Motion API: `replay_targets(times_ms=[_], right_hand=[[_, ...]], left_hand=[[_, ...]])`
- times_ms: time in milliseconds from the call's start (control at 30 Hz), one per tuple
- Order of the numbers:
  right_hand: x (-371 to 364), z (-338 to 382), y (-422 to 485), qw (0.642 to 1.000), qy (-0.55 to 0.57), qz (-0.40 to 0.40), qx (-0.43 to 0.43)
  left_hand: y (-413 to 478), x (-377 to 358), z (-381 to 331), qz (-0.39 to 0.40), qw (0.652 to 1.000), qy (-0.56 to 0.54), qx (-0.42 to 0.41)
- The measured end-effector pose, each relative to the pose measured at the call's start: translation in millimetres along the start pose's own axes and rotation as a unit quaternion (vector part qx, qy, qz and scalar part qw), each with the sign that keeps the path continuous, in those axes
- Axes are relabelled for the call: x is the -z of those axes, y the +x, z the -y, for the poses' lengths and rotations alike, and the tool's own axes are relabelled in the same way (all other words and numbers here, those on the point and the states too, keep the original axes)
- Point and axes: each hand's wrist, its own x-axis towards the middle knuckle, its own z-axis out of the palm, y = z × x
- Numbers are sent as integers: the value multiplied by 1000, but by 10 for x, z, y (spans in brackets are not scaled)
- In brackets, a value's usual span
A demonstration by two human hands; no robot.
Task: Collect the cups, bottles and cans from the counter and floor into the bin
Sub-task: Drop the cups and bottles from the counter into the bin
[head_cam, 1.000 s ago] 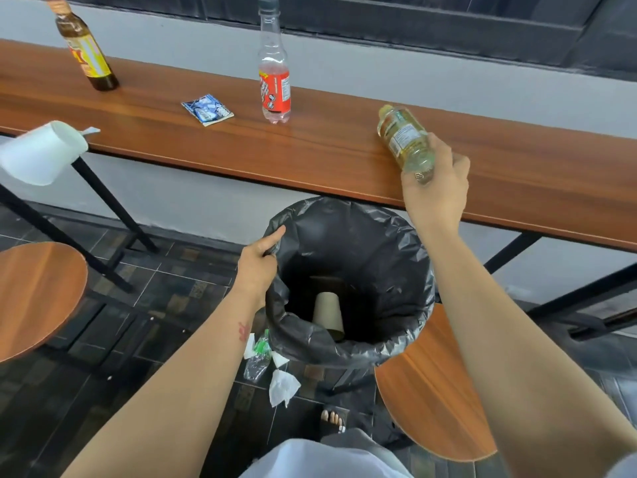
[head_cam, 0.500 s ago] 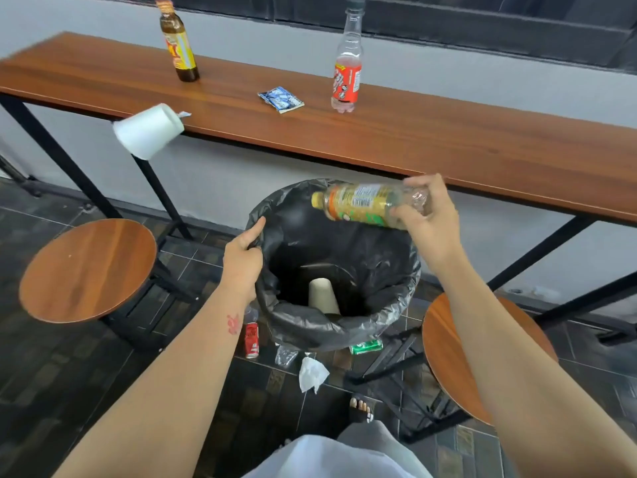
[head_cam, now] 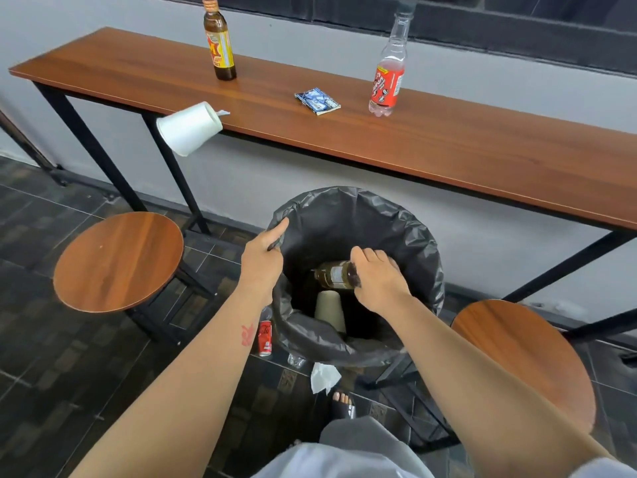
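A bin lined with a black bag (head_cam: 406, 229) stands under the wooden counter (head_cam: 448, 146). My left hand (head_cam: 262, 260) grips the bag's left rim. My right hand (head_cam: 375, 274) is inside the bin's mouth, holding a yellowish bottle (head_cam: 332, 274) sideways by its base. A beige paper cup (head_cam: 330, 310) lies in the bin below it. On the counter stand a brown bottle (head_cam: 219, 43) and a clear bottle with a red label (head_cam: 389, 74). A white cup (head_cam: 189, 127) lies tipped over the counter's front edge. A red can (head_cam: 265, 338) stands on the floor left of the bin.
A blue wrapper (head_cam: 317, 101) lies on the counter. Round wooden stools stand left (head_cam: 117, 260) and right (head_cam: 524, 363) of the bin. A crumpled tissue (head_cam: 324, 376) and a clear plastic piece (head_cam: 295, 360) lie on the dark tiled floor by my foot (head_cam: 343, 401).
My right hand carried the yellowish bottle from the counter, over the bin, and down into its mouth. My left hand kept hold of the bag's rim.
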Motion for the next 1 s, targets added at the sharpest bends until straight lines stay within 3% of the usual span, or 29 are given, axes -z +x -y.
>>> replay_targets(times_ms=[67,200,400,600,800,1000], right_hand=[[-35,-93,53,998,-61,12,5],[8,-207,181,996,-67,21,48],[370,-280,448,978,12,-194,80],[964,-465,1005,913,107,-393,20],[1330,-577,1811,930,162,-313,-104],[1418,-650,2377,899,292,-300,-128]], left_hand=[[58,-9,-3,-11,1000,-3,6],[199,-77,-74,-10,1000,5,17],[471,-194,-239,-37,998,-16,49],[721,-316,-350,-50,997,-9,60],[922,-400,-294,-64,995,15,68],[1099,-494,-239,-74,994,39,72]])
